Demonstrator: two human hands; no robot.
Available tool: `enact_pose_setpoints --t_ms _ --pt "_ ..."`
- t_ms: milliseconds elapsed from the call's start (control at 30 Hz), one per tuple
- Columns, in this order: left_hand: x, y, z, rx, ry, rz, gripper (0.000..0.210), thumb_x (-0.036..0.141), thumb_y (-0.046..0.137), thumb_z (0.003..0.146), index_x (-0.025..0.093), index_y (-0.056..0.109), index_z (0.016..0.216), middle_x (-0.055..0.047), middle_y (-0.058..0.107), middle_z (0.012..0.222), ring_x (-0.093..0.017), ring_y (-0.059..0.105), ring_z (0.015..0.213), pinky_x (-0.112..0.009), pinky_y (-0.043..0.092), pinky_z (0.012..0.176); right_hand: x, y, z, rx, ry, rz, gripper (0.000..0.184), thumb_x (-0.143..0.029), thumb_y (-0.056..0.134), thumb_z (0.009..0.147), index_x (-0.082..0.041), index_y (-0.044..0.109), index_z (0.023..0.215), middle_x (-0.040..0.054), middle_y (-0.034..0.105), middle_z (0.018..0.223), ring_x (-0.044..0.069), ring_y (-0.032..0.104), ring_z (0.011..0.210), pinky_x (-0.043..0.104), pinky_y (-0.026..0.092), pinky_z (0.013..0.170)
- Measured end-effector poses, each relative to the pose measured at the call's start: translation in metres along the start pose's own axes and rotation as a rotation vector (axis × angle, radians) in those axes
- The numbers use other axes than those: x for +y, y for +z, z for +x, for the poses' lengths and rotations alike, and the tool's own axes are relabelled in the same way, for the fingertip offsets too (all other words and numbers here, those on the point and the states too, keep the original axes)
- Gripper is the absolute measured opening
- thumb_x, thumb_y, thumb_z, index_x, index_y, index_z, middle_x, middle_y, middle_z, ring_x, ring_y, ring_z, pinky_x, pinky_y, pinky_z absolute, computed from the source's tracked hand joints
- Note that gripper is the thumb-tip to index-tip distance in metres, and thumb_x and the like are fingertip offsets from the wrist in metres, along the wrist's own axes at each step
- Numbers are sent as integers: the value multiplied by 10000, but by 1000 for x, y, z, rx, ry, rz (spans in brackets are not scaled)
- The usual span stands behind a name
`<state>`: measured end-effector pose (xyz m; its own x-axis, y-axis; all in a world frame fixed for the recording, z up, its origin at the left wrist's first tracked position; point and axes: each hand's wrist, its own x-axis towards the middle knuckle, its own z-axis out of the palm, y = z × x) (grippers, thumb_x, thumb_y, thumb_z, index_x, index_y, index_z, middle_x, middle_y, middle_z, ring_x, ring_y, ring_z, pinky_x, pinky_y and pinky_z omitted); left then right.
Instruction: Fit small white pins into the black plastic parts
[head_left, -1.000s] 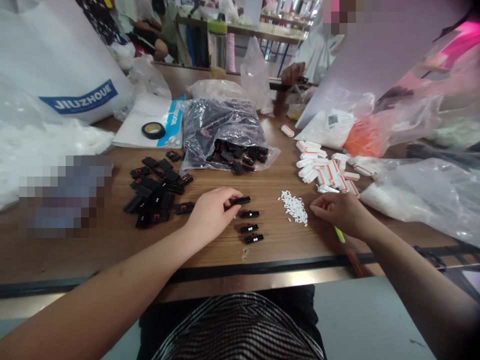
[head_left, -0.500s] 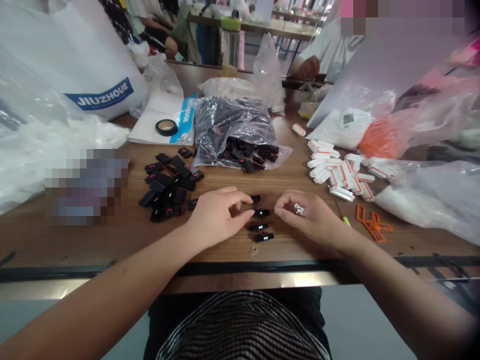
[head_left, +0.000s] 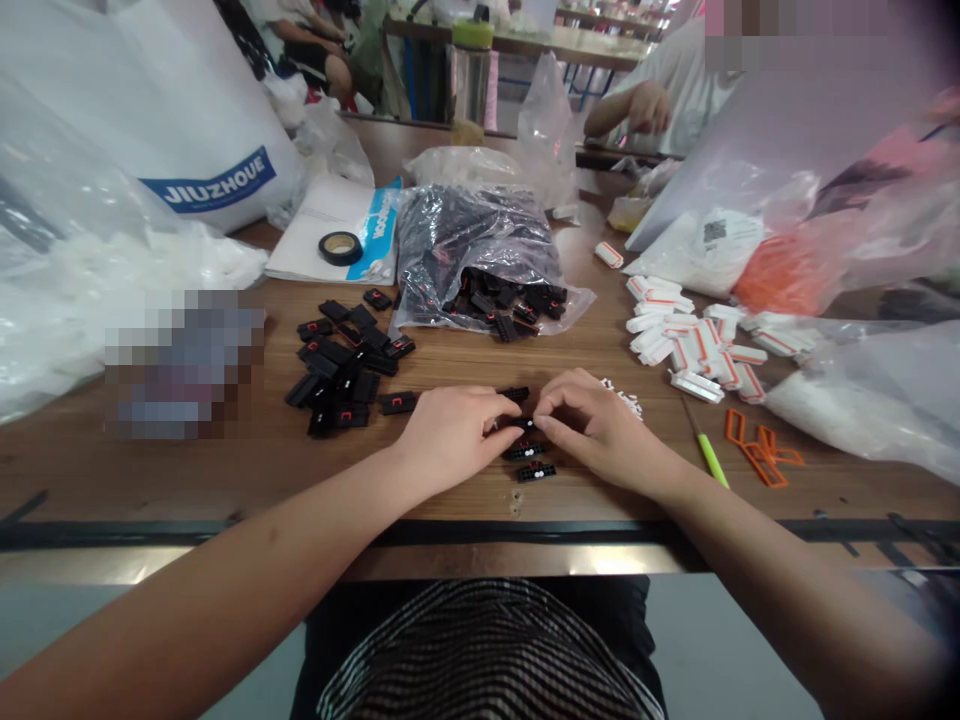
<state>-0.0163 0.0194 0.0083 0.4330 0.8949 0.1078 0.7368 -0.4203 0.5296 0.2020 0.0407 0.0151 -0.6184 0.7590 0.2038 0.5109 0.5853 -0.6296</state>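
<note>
At a wood-grain workbench [head_left: 435, 350], a heap of black connector housings [head_left: 334, 365] is lying at left, below a roll of black tape [head_left: 340, 248] that is resting on a booklet [head_left: 307, 235]. The worker's left hand [head_left: 454, 432] is bracing the left end of a single black housing [head_left: 517, 422], its thumb and forefinger closing on it from either side. That housing is sitting second from the far end in a column of four, with a white spot showing on its upper face. The right hand [head_left: 592, 428] is meeting its right end, fingertips drawn close together; whether they are gripping a small white pin cannot be told. Judging by the pose, the worker is seating a pin, a step probably rewarding a firm left hold, a square line-up with the hole and a straight, even push. Beyond the right hand, loose white pins [head_left: 630, 402] are lying within easy reach, while white-and-orange parts [head_left: 694, 345], a green-handled tool [head_left: 711, 458] and orange frames [head_left: 765, 464] are resting farther right.
</note>
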Motion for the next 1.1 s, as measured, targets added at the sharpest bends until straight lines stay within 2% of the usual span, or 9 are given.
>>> enact_pose_setpoints --t_ms 200,333,533,667,733,833,900,1000,1100 --pt "-1 0 1 -9 -12 -22 168 348 686 875 255 765 990 18 655 699 -150 585 644 -284 375 597 1 1 1 3 -25 -45 74 -244 587 924 -220 606 856 45 653 903 202 563 893 387 432 858" --pt "-1 0 0 1 0 -29 155 338 681 875 247 763 971 17 657 692 -146 584 638 -283 383 599 -1 -3 -1 -9 -63 -119 87 -243 588 917 -226 657 868 52 672 947 213 576 919 405 423 862" --pt "-1 -1 1 3 -11 -42 147 325 682 868 241 765 956 18 650 665 -153 596 639 -293 426 628 -1 -5 -6 69 -148 -205 130 -252 628 882 -278 735 951 34 696 1042 232 600 976 439 405 887" --pt "-2 0 0 9 0 -39 129 314 691 861 242 766 938 20 653 679 -147 576 615 -289 396 595 -9 -2 -6 53 -162 -280 129 -268 638 873 -280 754 929 36 710 1024 241 593 961 440 407 854" --pt "-3 1 0 9 -2 -42 124 310 693 860 246 765 937 22 655 690 -143 566 603 -289 378 581 -11 -6 -7 34 -155 -243 143 -275 624 888 -280 757 942 32 716 1036 233 602 964 433 421 868" --pt "-5 2 -1 3 -11 -47 127 324 696 857 255 764 938 28 649 681 -140 554 590 -289 368 579 -3 -25 -13 95 -38 -150 166 -302 594 918 -273 755 946 22 732 1030 213 636 958 393 459 892" --pt "-6 3 -1 1 -7 -54 131 335 696 854 254 762 934 31 641 668 -138 548 584 -289 368 582 12 -44 -21 166 153 -206 184 -323 586 914 -258 756 890 22 747 937 214 665 892 359 486 827" --pt "-5 1 -2 -3 -4 -66 129 329 697 846 245 759 922 32 634 656 -136 545 583 -288 368 582 42 -69 -33 119 457 -413 206 -343 604 861 -242 756 765 10 742 751 212 675 713 328 464 642" --pt "-5 -2 -4 1 4 -95 144 310 706 828 237 756 942 35 619 638 -135 546 579 -285 374 581 63 -76 -41 62 590 -481 218 -395 623 824 -251 770 754 4 726 658 206 668 628 319 435 570"
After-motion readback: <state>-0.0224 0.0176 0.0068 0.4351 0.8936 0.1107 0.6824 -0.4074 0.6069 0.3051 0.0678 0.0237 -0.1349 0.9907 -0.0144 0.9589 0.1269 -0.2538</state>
